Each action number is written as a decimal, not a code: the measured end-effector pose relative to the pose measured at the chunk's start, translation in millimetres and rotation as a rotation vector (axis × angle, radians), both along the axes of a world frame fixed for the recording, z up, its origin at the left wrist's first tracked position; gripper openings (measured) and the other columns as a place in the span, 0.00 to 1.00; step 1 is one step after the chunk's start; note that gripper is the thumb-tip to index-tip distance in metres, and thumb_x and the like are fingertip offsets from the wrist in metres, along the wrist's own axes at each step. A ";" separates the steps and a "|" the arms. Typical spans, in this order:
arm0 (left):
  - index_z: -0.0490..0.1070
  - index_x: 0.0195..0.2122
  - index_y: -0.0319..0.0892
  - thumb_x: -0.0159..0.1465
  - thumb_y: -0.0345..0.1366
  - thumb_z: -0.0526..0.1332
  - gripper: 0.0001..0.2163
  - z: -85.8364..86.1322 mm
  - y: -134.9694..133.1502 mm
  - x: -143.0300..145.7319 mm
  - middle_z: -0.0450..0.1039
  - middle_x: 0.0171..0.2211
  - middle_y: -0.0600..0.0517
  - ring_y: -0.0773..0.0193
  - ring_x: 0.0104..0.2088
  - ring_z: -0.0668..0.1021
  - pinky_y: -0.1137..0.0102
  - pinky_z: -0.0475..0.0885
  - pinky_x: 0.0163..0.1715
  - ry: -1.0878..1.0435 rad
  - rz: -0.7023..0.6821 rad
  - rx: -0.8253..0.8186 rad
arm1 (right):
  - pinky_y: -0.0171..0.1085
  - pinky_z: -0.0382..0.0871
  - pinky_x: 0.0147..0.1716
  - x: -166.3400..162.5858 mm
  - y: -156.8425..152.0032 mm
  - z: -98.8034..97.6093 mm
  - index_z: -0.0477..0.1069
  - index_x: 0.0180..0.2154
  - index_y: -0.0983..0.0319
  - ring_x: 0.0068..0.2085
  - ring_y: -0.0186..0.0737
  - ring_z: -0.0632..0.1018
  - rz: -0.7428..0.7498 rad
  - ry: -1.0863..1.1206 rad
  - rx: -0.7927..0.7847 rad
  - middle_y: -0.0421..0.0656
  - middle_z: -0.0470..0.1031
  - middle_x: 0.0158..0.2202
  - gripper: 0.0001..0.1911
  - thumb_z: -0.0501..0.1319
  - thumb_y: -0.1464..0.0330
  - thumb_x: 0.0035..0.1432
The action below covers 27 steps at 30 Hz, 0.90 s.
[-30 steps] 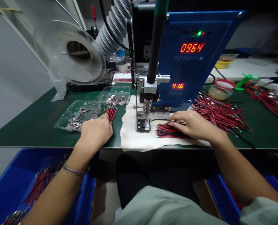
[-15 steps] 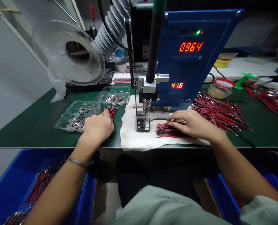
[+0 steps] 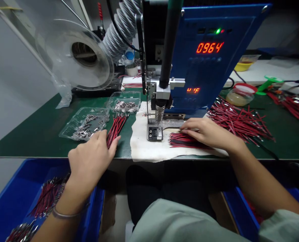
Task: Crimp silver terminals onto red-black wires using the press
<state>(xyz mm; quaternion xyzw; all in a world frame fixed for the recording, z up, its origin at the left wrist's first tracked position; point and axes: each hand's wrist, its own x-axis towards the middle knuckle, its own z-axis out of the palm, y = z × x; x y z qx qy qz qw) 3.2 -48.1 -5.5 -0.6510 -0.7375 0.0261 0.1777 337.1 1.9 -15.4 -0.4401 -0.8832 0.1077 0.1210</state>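
Observation:
My left hand (image 3: 90, 158) is at the near end of a bundle of red and black wires (image 3: 117, 126) with metal tips. Its thumb lies on the right side of the bundle and its fingers on the left, closed around the near ends. My right hand (image 3: 206, 132) rests over a row of red and black wires (image 3: 181, 140) on a white cloth (image 3: 144, 148). Its thumb and fingertips are pinched together at a thin dark wire beside the metal base of a bench machine (image 3: 154, 133). The palm hides the far ends of the row.
Two clear trays of small metal connectors (image 3: 89, 126) lie left of the bundle. A blue machine housing (image 3: 197, 67) stands behind the cloth. Loose red wires (image 3: 240, 121) are heaped at right. A blue bin (image 3: 18, 174) below the table's left edge holds more wires.
My left hand has drawn back toward me and left, from the metal-tipped end of the bundle to its near end, uncovering it. The right hand stays nearly in place. The lower display reads differently.

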 end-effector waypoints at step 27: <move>0.72 0.48 0.45 0.65 0.48 0.54 0.18 -33.1 -45.1 -27.2 0.75 0.46 0.49 0.55 0.40 0.77 0.66 0.66 0.32 -0.347 -0.112 0.228 | 0.34 0.68 0.39 -3.9 7.0 7.2 0.78 0.41 0.60 0.38 0.38 0.77 0.154 0.004 -0.047 0.43 0.77 0.38 0.12 0.56 0.67 0.61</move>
